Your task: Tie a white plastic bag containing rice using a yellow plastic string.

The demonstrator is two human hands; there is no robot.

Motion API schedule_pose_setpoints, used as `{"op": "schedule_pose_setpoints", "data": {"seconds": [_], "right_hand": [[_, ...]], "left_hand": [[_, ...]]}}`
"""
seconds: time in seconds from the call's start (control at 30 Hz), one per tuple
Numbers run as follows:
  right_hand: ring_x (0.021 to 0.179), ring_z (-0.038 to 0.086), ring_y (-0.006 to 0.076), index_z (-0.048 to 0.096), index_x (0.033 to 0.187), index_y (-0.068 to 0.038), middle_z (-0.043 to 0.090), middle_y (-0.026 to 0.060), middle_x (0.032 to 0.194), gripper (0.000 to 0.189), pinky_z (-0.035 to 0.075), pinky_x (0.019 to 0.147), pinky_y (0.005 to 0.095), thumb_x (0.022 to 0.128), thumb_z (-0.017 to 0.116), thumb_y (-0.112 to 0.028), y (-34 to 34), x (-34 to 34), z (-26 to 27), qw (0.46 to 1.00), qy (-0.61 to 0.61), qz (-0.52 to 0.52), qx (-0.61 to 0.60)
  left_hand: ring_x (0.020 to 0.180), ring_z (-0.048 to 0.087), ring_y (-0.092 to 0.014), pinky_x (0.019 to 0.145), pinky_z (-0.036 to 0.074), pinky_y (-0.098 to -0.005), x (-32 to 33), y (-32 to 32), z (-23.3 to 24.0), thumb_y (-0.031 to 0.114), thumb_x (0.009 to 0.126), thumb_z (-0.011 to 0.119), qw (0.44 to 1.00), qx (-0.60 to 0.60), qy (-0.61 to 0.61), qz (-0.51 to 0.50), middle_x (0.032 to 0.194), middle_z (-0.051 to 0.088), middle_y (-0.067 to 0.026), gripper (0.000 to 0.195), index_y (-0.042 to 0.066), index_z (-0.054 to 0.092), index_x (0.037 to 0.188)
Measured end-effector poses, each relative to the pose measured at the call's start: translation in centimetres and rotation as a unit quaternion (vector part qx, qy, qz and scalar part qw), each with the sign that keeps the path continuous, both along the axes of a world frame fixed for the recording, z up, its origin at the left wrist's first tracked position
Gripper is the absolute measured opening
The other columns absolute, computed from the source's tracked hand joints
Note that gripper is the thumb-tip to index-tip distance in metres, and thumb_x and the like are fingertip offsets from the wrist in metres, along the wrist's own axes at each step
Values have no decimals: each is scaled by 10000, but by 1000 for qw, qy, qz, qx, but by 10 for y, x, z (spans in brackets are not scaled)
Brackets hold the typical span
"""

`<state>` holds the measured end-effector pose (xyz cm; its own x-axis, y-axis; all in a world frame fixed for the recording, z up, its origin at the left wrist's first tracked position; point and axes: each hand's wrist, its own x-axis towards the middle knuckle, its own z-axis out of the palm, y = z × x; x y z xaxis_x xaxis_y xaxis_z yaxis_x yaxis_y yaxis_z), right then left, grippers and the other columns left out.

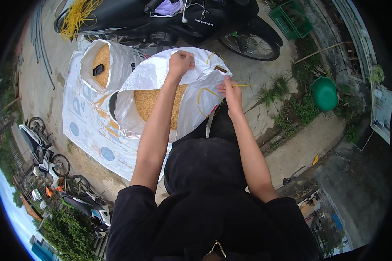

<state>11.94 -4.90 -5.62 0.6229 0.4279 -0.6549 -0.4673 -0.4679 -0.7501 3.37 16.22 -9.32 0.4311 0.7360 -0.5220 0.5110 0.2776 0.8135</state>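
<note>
A white woven plastic sack (150, 74) lies in front of me, its mouth gaping to the left. Yellow-brown grain or husk (143, 101) shows inside. My left hand (181, 65) is on the sack's upper side, fingers curled in and pinching the fabric. At the sack's right-hand end, my right hand (232, 96) grips the edge between thumb and fingers. Yellow plastic twine (248, 85) runs out beside that hand, and more of it loops over the sack. A dark curved rim (112, 106) shows beside the sack's mouth.
Another open white sack (122, 62) of grain stands to the left, with a small black object (98, 69) on the grain. Both sacks are on a white sheet (85, 133). A black Honda motorbike (196, 24) bearing yellow twine (76, 16) stands beyond. To the right are a green basin (324, 93) and green crate (290, 19).
</note>
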Motion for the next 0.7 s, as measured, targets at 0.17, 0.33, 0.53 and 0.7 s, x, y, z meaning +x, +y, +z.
{"op": "schedule_pose_setpoints", "data": {"seconds": [0.17, 0.33, 0.53, 0.7], "right_hand": [[951, 629, 179, 600, 1120, 9, 707, 127, 1017, 527, 425, 894, 334, 962, 539, -490, 0, -11, -18, 999, 13, 4, 50], [968, 632, 263, 664, 970, 48, 675, 155, 1011, 562, 465, 887, 352, 929, 577, -505, 8, -28, -4, 997, -63, -25, 36], [960, 662, 339, 678, 966, 49, 691, 210, 963, 505, 483, 855, 407, 848, 666, -441, 50, -24, 12, 977, -145, -27, -153], [914, 660, 439, 676, 944, 64, 690, 273, 884, 357, 489, 801, 449, 844, 629, -275, 52, -20, 8, 963, -193, -41, -185]], "left_hand": [[655, 683, -159, 624, 545, -299, -12, -23, 0, 152, 781, 760, 995, -16, 67, -71, 705, 703, -105, 213, -45, 710, 847], [763, 706, -305, 733, 548, -383, -6, -24, -5, 200, 747, 725, 983, 74, 135, -95, 803, 724, -164, 202, 26, 730, 849], [861, 686, -393, 802, 539, -450, 2, -16, -4, 179, 761, 646, 976, 130, 153, -88, 856, 707, -224, 173, 30, 705, 827], [673, 700, -291, 665, 542, -375, 5, -6, -20, 118, 782, 662, 982, 150, 98, -54, 684, 691, -165, 145, -27, 662, 774]]}}
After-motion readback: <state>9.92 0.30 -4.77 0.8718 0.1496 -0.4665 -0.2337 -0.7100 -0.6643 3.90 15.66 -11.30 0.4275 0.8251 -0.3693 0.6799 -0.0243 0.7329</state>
